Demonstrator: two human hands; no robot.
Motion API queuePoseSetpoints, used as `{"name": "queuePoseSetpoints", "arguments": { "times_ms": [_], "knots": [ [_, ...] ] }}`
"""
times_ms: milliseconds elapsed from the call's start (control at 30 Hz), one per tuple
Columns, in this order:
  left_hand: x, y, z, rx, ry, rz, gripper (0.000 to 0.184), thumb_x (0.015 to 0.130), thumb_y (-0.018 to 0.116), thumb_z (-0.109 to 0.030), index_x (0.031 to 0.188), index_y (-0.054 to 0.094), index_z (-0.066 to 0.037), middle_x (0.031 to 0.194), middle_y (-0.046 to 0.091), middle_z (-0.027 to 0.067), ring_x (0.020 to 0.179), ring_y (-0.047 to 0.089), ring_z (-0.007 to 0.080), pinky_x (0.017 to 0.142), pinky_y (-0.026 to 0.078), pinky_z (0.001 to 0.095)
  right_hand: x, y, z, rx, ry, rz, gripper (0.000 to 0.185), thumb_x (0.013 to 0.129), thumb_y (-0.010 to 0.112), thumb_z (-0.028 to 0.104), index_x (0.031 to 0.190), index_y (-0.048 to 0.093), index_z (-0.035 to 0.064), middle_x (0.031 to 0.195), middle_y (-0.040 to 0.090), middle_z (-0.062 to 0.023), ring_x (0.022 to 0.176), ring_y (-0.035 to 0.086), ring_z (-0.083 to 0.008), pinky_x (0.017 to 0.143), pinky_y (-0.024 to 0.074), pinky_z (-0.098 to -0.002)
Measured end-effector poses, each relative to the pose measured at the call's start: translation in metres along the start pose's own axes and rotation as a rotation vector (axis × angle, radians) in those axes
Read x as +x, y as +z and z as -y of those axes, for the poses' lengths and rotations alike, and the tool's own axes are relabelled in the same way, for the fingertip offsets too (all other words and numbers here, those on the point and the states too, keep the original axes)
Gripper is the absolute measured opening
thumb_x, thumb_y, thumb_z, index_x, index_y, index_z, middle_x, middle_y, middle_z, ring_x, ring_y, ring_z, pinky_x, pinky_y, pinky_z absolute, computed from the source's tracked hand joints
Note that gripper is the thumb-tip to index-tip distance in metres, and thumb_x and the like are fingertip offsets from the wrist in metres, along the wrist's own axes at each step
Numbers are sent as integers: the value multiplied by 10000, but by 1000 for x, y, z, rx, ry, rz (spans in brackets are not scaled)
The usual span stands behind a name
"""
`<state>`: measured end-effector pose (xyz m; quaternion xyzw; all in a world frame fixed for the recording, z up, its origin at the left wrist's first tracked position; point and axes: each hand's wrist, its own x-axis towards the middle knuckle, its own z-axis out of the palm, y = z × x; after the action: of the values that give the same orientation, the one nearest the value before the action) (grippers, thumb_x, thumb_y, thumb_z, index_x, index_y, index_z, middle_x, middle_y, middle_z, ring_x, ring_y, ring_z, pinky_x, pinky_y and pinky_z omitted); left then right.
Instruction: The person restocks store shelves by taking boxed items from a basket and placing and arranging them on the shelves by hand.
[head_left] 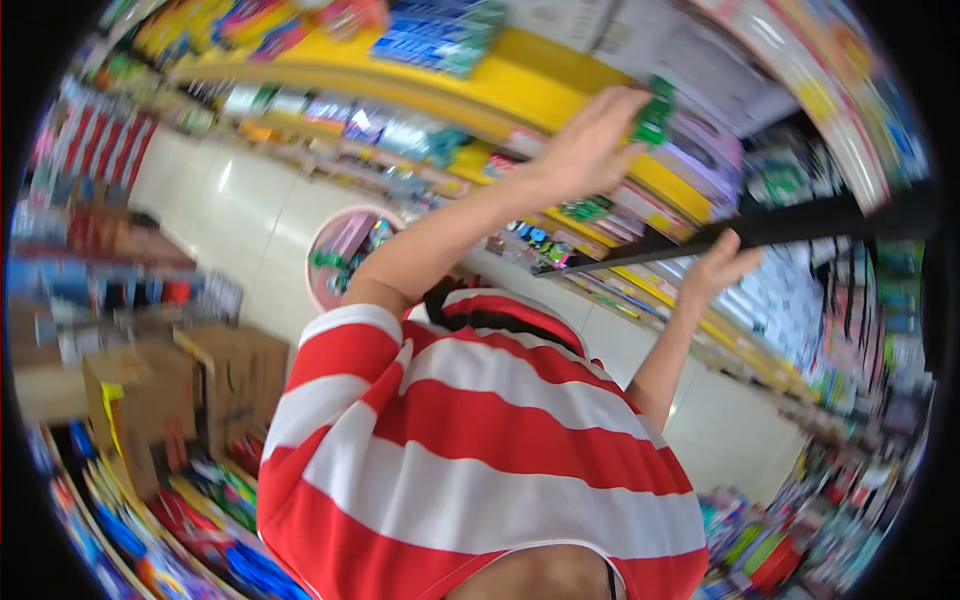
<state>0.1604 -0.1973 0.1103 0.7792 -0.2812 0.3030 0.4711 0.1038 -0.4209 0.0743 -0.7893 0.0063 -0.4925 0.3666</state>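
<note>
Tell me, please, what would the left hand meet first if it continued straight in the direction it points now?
Beyond the green item it holds, the left hand would probably meet the pale box first, though blur makes the depth unclear.

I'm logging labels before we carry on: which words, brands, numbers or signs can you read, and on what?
No text is readable.
Green item in the left hand: too blurred to make out any print.
Blue-and-white packs on the upper shelf: marks, too blurred.
Lilac box: too blurred.
Cardboard boxes: marks, too small and blurred.
</note>
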Motion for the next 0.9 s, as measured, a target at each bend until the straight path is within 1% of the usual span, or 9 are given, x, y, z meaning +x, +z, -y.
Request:
{"name": "queuePoseSetpoints", "arguments": {
  "times_ms": [67,167,300,400,433,533,767,833,900],
  "knots": [
    [-25,-19,-6,-100,69,-195,429,753,632,-12,1158,495,11,1143,526,191,1077,507,360,904,421,371,-1,0,-7,2,9,15,344,929,479,202,1087,393,-91,1017,516,-188,904,501,-260,848,410,-370],
    [-90,-52,11,35,73,-227,386,743,610,47,1114,510,14,1125,519,177,1044,516,356,888,424,380,1,3,-5,90,3,32,405,940,472,248,1116,361,-99,1033,513,-237,932,527,-295,835,437,-374],
    [-206,-93,63,185,-397,-172,350,739,594,42,1078,514,17,1096,497,196,1043,495,369,910,402,379,4,2,-13,68,-32,54,411,951,442,245,1116,314,-110,1059,520,-270,948,559,-295,813,490,-366],
    [-311,-122,99,531,-923,-182,545,693,647,-63,1169,400,30,1071,466,245,1015,450,410,887,378,443,3,0,-13,-6,7,59,417,957,430,243,1128,301,-116,1076,507,-275,943,567,-294,791,516,-353],
    [-359,-130,122,671,-990,-179,540,641,670,-96,1096,427,65,1071,474,263,1008,457,430,853,401,467,4,0,-13,-12,8,57,435,958,429,254,1136,297,-120,1069,510,-274,931,573,-286,775,525,-345],
    [-419,-161,139,712,-1357,-216,648,626,727,-145,1127,384,82,1091,449,294,1044,455,428,909,401,442,4,1,-19,30,36,41,454,959,425,272,1139,296,-124,1063,512,-273,931,577,-278,771,527,-344],
    [-477,-223,173,622,-1630,-90,707,630,741,-189,1182,361,35,1166,428,279,1096,443,427,944,384,424,5,-2,-10,-153,10,6,403,959,412,268,1085,332,-106,1028,523,-235,842,566,-232,725,518,-331],
    [-473,-230,191,623,-1699,-68,727,637,743,-247,1200,360,9,1216,409,268,1145,418,418,963,371,429,4,1,-4,-68,65,18,387,956,414,253,1093,335,-100,1024,523,-223,843,562,-230,723,514,-328],
    [-473,-231,208,640,-1544,-59,740,647,736,-296,1204,358,10,1211,411,272,1143,416,431,969,363,440,3,2,-4,28,135,16,362,954,413,227,1110,334,-91,1027,525,-217,863,559,-237,720,513,-325]
  ]
}}
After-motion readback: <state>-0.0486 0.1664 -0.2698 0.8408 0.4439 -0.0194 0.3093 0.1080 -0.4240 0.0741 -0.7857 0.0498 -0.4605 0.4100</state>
